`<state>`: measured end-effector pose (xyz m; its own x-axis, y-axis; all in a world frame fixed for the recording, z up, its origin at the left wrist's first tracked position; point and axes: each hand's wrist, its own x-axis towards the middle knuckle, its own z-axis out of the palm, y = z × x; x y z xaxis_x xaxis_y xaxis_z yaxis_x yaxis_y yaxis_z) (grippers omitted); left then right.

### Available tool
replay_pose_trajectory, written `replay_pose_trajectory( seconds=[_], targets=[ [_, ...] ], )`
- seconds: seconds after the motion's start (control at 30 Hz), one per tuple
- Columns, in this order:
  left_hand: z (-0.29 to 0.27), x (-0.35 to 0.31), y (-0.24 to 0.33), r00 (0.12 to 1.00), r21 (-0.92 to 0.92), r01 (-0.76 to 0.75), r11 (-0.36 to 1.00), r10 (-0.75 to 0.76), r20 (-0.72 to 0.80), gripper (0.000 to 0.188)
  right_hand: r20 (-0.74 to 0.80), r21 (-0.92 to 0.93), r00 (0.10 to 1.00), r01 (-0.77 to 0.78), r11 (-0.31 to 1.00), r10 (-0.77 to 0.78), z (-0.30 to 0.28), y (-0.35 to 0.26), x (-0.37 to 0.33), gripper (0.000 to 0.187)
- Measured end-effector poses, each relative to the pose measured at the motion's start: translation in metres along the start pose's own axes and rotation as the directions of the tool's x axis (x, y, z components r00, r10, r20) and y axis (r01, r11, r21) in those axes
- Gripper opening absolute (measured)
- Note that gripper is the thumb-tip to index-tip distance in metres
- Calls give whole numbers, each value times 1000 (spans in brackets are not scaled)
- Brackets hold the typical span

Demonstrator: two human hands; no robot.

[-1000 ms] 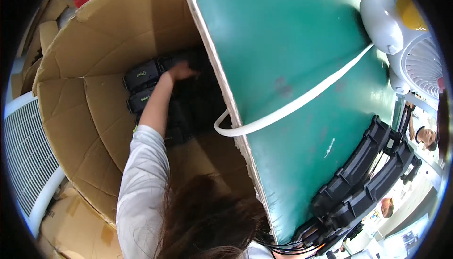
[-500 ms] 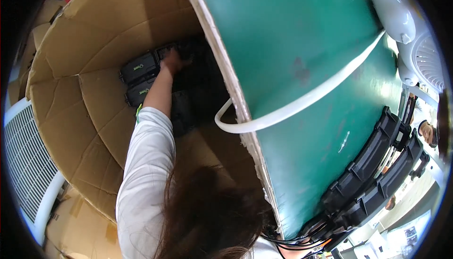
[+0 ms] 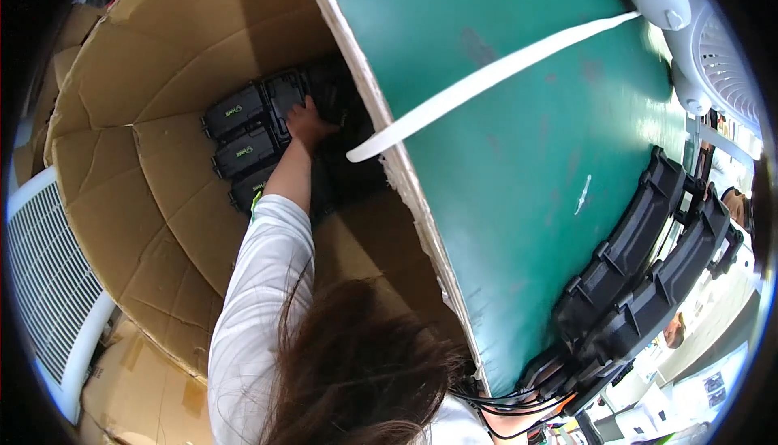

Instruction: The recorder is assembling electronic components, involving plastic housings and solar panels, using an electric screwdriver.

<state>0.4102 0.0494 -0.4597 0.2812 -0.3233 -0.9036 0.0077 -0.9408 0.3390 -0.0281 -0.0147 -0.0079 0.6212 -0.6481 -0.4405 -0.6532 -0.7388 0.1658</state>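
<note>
My left arm reaches deep into a large cardboard box [image 3: 174, 177]. Down there my left hand [image 3: 306, 126], fingers apart, touches a black plastic case [image 3: 284, 98] among several similar ones. Another black case [image 3: 235, 111] with a small green mark lies to its left, with more stacked toward me. Only a strip of skin shows of my right hand [image 3: 519, 423], at the lower edge; its fingers are hidden. Thin black cables [image 3: 498, 403] cross over it, beside two long ribbed black parts [image 3: 624, 254] on the green tabletop [image 3: 502, 226].
The table's rough pale edge [image 3: 421, 242] runs along the box opening. A white strap [image 3: 494, 80] stretches over the tabletop toward a white fan [image 3: 713, 64]. A white slatted panel [image 3: 53, 283] stands left of the box. Dark hair [image 3: 365, 372] hides part of the foreground.
My left hand has moved slightly right and nearer, its fingers now plainer on the case. More of the stacked cases shows. The strap's looped end now looks straighter, and the view has shifted a little.
</note>
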Motion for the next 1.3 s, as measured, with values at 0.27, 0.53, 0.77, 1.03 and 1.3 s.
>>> replay_pose_trajectory(
  seconds=[0.27, 0.53, 0.77, 1.03, 1.3],
  targets=[
    [88, 44, -10, 877, 35, -345, 938, 336, -344, 89, -62, -55, 997, 33, 998, -36, -12, -8, -19, 124],
    [16, -96, 30, 516, 40, -856, 516, 845, 137, 63, 414, 163, 777, -576, 801, 474, -34, -34, 9, 82],
    [-123, -348, 87, 561, 209, -824, 526, 708, 429, 62, -300, 448, 934, -40, 893, 192, -18, -25, 6, 54],
    [-132, -480, 62, 395, -468, -842, 267, 897, -199, 93, -393, 618, 919, 240, 748, 31, -14, 10, -4, 33],
    [-123, -386, 201, 590, -597, -683, 420, 799, -113, 53, -463, 645, 873, 216, 733, 150, 6, 3, -5, 26]
  ],
)
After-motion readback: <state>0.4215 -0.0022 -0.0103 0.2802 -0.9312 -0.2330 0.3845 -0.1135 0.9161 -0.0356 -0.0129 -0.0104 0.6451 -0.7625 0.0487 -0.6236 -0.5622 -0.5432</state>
